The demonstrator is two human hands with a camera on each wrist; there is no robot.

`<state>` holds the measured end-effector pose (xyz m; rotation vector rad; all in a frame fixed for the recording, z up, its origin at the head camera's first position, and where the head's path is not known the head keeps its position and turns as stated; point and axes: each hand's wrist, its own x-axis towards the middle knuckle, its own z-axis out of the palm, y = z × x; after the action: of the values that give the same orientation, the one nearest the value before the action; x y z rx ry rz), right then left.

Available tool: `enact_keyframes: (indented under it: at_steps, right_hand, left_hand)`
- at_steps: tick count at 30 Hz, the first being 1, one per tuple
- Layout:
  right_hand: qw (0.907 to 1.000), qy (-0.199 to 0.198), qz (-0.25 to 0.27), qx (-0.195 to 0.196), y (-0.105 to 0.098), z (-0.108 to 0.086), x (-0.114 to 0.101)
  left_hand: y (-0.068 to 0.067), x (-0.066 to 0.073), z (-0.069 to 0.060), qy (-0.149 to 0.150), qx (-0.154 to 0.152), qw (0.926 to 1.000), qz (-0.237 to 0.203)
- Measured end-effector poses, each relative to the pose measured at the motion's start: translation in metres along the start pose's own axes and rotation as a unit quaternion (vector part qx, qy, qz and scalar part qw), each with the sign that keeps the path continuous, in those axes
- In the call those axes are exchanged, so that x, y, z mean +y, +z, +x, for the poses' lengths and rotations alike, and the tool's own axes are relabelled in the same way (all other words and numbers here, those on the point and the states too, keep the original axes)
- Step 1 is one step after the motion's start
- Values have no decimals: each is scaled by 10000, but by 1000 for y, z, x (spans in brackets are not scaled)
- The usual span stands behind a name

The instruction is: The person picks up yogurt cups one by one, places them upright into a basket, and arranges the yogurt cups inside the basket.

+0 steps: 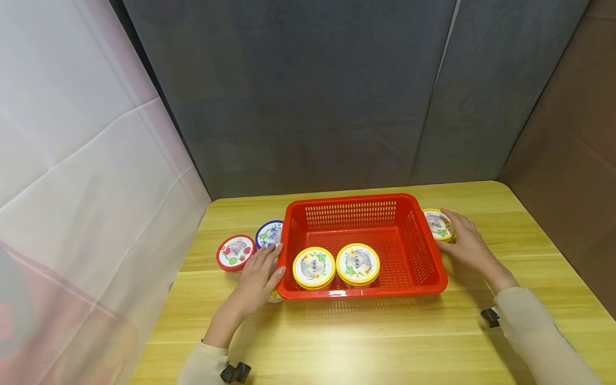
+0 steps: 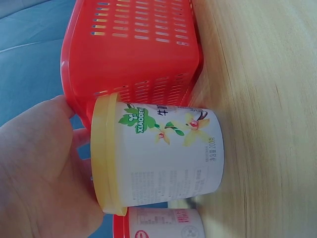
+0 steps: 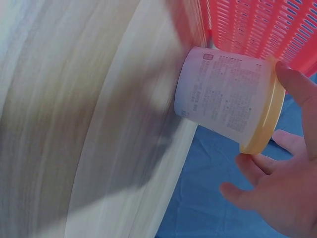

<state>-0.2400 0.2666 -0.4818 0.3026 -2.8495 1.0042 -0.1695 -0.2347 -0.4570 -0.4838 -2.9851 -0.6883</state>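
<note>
A dark grey curtain [image 1: 308, 101] stands behind the wooden tabletop [image 1: 366, 342], with white printed cloth [image 1: 96, 112] to the left and a brown sheet [image 1: 563, 133] to the right. On the table's left side, a red-lidded tub [image 1: 236, 252] and a blue-lidded tub [image 1: 268, 233] stand near each other; the basket's rim cuts off part of the blue lid from the head view.

The red plastic basket [image 1: 399, 293], with slotted walls, holds two tubs side by side near its front, the left inner tub [image 1: 314, 268] and the right inner tub [image 1: 358, 264], both with yellow-rimmed lids. Just outside its left wall, the left outer tub [image 2: 168, 153] is white with a yellow lid, flower print and green "XIAODEYI" badge; the left hand mostly hides it from above. Just outside its right wall is the right outer tub [image 1: 435, 224], also yellow-lidded, its white side covered in small print.

The left hand [image 1: 259, 275] lies above the left outer tub, fingers extended, thumb at the basket's rim; any firm grip cannot be told. The right hand [image 1: 469, 243] pinches the right outer tub's lid between thumb and fingers.
</note>
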Motion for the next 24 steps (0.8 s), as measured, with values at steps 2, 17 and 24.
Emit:
enact_keyframes:
  at_steps: [2, 17, 24]
  right_hand:
    - [10000, -41, -13, 46, 1, 0, 0]
    - [9997, 63, 102, 222, 2, -1, 5]
    - [9992, 84, 104, 386, 0, -1, 7]
  left_hand:
    - [0, 0, 0, 8, 4, 10000, 3]
    - [1, 0, 1, -22, -15, 10000, 20]
    - [0, 1, 0, -74, -59, 9999, -33]
